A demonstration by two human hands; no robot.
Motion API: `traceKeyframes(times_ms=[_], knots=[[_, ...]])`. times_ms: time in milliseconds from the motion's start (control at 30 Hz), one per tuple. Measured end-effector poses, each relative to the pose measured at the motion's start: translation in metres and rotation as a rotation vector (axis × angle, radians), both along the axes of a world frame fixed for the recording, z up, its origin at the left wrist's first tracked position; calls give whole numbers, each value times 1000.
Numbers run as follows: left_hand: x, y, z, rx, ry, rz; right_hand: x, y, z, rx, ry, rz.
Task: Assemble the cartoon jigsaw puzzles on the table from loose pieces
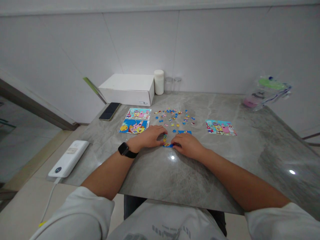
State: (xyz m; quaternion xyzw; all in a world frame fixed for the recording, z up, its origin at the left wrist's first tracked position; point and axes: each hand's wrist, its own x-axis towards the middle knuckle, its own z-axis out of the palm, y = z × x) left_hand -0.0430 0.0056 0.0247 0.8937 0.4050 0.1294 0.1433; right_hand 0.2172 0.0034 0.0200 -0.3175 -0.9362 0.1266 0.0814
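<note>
On the grey table a few jigsaw pieces are joined into a small L-shaped strip, coloured yellow and blue. My left hand, a black watch at its wrist, rests at the strip's left side, thumb and curved fingers against it. From the right, my right hand has its fingers bent down on the blue end; its fingertips partly hide the piece there. Just above that hand lies another blue puzzle section, partly covered. Loose jigsaw pieces are scattered farther back.
Two cartoon picture cards lie at left, another picture card at right. Behind stand a white box, white bottle and two clear glasses. A phone, power bank and plastic bag sit near the edges.
</note>
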Motion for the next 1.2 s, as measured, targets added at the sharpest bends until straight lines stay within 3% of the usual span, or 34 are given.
traceKeyframes(times_ms=[200,400,633,700,800,967,1200], knots=[[-3,2,-5,36,-100,43,-1,0,2,25,69,-20],[-1,4,-3,188,-126,170,3,3,11,52,232,-70],[-4,11,-11,282,-181,272,36,40,32,165,586,-331],[-4,13,-15,269,-197,271,50,56,25,179,709,-427],[-3,15,-20,244,-207,261,65,76,0,184,834,-561],[4,15,-23,240,-222,292,70,93,-37,168,745,-581],[6,19,-27,248,-193,367,62,99,-42,172,653,-540]])
